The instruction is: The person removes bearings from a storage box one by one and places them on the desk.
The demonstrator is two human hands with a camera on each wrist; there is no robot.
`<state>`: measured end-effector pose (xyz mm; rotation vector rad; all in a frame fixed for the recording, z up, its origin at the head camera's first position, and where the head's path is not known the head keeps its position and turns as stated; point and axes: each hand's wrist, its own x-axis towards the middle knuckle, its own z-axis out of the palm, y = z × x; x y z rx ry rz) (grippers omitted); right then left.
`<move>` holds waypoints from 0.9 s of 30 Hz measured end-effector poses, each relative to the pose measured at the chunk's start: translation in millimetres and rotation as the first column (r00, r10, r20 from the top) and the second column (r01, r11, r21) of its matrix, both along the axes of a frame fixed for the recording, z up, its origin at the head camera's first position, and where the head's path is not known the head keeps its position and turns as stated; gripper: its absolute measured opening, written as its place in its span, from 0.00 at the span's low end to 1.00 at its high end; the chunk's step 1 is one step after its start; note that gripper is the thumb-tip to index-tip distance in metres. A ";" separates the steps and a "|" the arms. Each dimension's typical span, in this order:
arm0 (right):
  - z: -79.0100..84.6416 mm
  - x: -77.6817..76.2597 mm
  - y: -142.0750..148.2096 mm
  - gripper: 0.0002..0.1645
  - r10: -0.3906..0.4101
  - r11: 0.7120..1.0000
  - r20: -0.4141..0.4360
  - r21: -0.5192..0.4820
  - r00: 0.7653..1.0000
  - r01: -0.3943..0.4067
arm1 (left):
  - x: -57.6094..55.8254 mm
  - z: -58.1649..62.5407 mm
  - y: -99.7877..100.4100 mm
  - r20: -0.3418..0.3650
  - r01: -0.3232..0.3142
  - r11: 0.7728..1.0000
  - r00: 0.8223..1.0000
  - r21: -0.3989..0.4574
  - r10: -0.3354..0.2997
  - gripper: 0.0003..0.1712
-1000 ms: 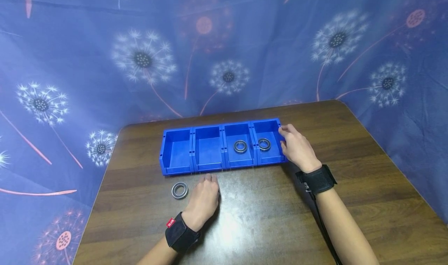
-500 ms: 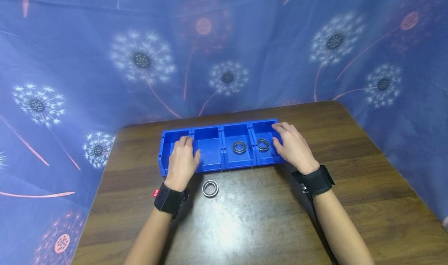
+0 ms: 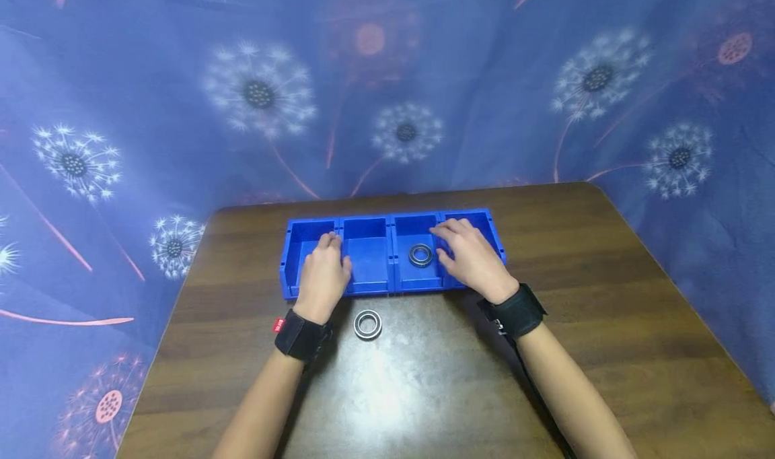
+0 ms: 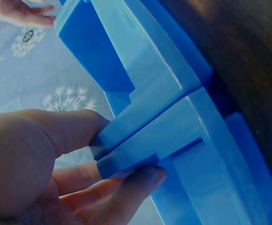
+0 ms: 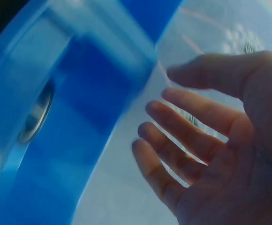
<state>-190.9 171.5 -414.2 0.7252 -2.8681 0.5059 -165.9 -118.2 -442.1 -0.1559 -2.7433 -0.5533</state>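
Observation:
A row of joined blue plastic storage bins (image 3: 368,260) stands on the table. My left hand (image 3: 321,277) pinches the doubled walls between the two leftmost bins, thumb on one side and fingers on the other, as the left wrist view shows. Over the rightmost bin hovers my right hand (image 3: 475,257), its fingers spread with nothing between them. One ring-shaped ball bearing (image 3: 420,255) lies in the third bin from the left. Another bearing (image 3: 367,316) lies on the table in front of the row. The right hand covers the inside of the rightmost bin in the head view.
The brown wooden table (image 3: 605,297) extends on both sides of the bins. Behind it hangs a blue cloth (image 3: 472,75) with dandelion prints. A black strap (image 3: 514,311) circles the right wrist, with a cable running along the forearm.
My left hand left the table, where a bearing now lies further right, and took hold of the bin walls. My right hand moved left from the row's right end to over the rightmost bin.

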 end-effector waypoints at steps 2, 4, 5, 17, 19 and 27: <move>-2.7 -4.6 -13.7 0.26 0.029 0.998 0.028 0.054 0.999 -0.031 | 0.3 -2.1 -0.2 0.005 0.005 1.000 1.000 -0.002 -0.005 0.24; -6.6 -9.4 -24.4 0.27 0.038 0.993 0.055 0.105 0.998 -0.044 | 0.7 -4.4 0.1 0.010 0.002 1.000 1.000 0.004 -0.002 0.24; -8.5 -11.6 -29.0 0.27 0.043 0.990 0.061 0.129 0.997 -0.051 | 0.9 -5.2 0.2 0.011 0.001 1.000 1.000 0.009 -0.001 0.24; -29.0 -23.6 -62.4 0.19 0.032 0.917 0.035 0.398 0.999 -0.044 | -0.4 -3.4 -1.3 -0.061 0.006 1.000 0.998 0.007 -0.006 0.23; -30.4 -24.5 -65.1 0.21 0.001 0.905 0.046 0.425 0.999 -0.021 | -0.4 -3.1 -1.3 -0.054 0.004 1.000 0.999 0.009 -0.004 0.23; -31.9 -25.6 -72.3 0.24 -0.043 0.908 0.064 0.419 0.997 0.012 | 0.5 -4.1 -4.7 -0.049 -0.013 1.000 0.999 0.013 0.013 0.23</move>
